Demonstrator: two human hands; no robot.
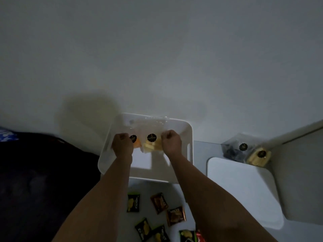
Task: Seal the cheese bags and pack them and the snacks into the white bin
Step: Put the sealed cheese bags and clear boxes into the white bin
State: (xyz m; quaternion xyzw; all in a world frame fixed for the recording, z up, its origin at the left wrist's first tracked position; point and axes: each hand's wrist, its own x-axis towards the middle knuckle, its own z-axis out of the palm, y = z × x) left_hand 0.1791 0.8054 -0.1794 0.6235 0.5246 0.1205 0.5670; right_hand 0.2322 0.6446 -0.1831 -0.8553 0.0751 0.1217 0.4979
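Both my hands reach into the white bin (189,137). My left hand (122,144) and my right hand (170,140) are curled and hold a clear cheese bag (151,143) by its two sides; it has a round black sticker and pale yellow cheese inside. An orange cheese piece (136,143) with another black sticker shows beside my left hand. Several snack packets lie on the table below the bin, among them a black-and-yellow one (133,203) and a brown one (159,203).
A white lid or tray (241,189) lies to the right of the bin. Beyond it are two more packed bags, a dark one (234,149) and a pale cheese one (258,156), near a wall corner. Dark fabric (40,180) fills the left.
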